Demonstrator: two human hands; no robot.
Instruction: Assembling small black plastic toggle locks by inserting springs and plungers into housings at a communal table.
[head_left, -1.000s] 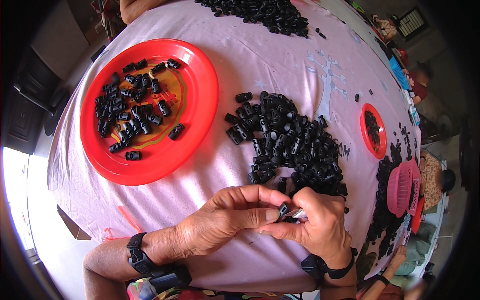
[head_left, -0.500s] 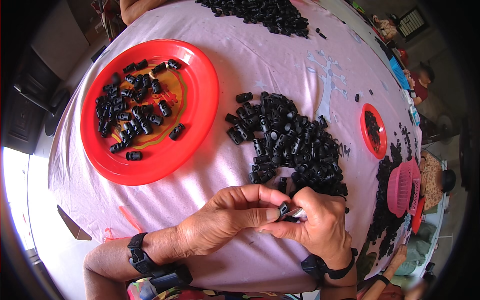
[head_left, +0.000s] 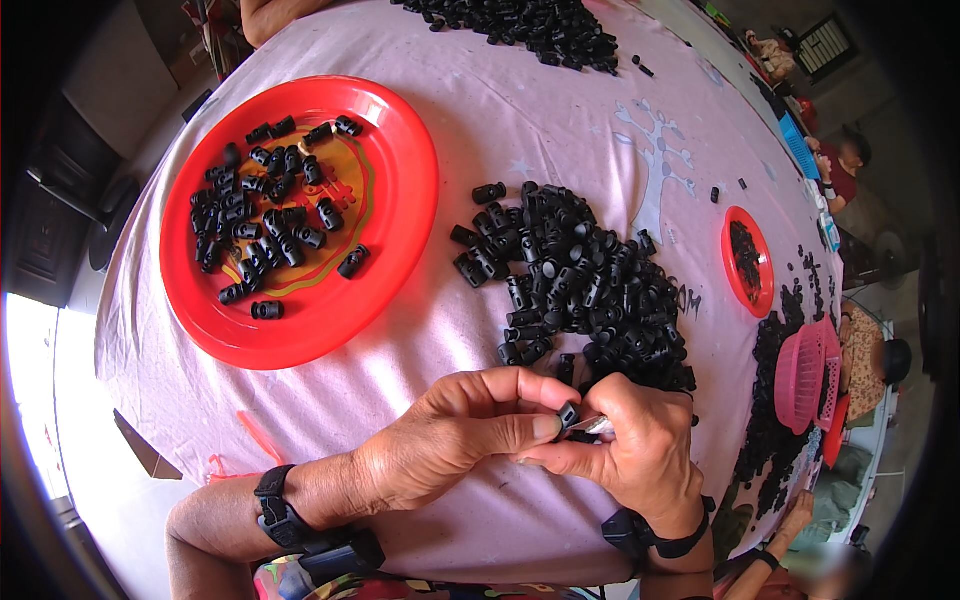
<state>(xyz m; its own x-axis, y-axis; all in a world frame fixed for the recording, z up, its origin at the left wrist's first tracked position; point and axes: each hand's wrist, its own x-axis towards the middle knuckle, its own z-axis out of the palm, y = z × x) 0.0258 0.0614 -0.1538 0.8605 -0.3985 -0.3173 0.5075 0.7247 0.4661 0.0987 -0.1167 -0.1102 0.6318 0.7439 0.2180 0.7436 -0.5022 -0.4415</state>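
My left hand (head_left: 450,430) pinches a small black cord lock (head_left: 569,413) between thumb and fingertips. In my right hand (head_left: 640,440) is a small thin blade (head_left: 592,426), whose pale end shows between thumb and forefinger. Its tip meets the cord lock; whether it cuts in, I cannot tell. Just beyond both hands lies a heap of black cord locks (head_left: 575,270). To the left, a red plate (head_left: 400,250) with a yellow patterned middle holds more cord locks, loosely spread.
A pink patterned cloth (head_left: 330,420) covers the table. Another black heap (head_left: 530,30) lies at the far edge. On the right are a small red dish (head_left: 762,290), a pink basket (head_left: 797,375) and scattered black pieces. Other people sit around, one person's hand (head_left: 797,515) at lower right.
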